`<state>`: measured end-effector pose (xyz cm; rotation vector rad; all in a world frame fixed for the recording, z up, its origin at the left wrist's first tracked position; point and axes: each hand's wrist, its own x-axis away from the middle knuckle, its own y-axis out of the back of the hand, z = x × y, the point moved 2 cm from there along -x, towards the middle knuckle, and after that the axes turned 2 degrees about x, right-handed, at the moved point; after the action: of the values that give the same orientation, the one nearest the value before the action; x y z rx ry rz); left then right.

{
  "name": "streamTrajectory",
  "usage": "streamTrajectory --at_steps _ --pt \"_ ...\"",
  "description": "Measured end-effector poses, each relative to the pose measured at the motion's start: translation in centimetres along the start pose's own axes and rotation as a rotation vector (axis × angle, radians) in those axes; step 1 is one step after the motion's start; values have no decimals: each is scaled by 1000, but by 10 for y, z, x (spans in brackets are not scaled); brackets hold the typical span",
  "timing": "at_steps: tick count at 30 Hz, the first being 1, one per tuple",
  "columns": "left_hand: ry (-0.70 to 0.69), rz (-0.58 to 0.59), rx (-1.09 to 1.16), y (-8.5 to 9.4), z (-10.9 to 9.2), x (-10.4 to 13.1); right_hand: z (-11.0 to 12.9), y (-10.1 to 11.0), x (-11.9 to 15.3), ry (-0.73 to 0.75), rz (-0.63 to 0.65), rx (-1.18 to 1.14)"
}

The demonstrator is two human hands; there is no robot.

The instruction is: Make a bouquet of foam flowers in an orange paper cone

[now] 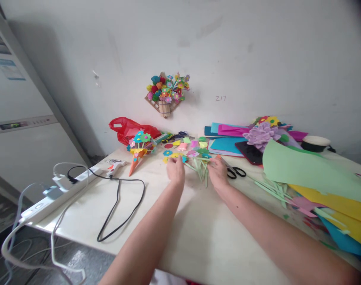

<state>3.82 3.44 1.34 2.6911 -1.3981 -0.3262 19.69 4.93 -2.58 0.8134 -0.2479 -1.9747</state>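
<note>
Both my arms reach over a pale table. My left hand (pixel 176 170) is at the left side of several paper flowers (pixel 193 152) in blue, yellow, pink and green, its fingertips touching or just beside a blue one. My right hand (pixel 218 172) is at the right side of the green paper stems (pixel 202 171), close to their ends. The fingers of both hands are partly hidden, and whether they grip anything is too small to tell. Black-handled scissors (pixel 236 172) lie just right of my right hand.
An orange cone of flowers (pixel 137 158), a glue gun (pixel 116 168) with a black cable (pixel 143 194) and a power strip (pixel 60 194) are on the left. Coloured sheets (pixel 314 166), a phone (pixel 249 152) and more green strips (pixel 269 190) lie right. A red bag (pixel 130 128) sits near the wall.
</note>
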Motion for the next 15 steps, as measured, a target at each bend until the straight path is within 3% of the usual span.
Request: streamTrajectory --at_steps 3,9,15 --pt "-18 -71 -40 26 10 -25 14 5 5 14 -86 33" --pt "-38 -125 -175 57 16 -48 41 10 19 272 -79 173" --pt "-78 -437 -347 91 14 -76 47 7 25 397 -18 239"
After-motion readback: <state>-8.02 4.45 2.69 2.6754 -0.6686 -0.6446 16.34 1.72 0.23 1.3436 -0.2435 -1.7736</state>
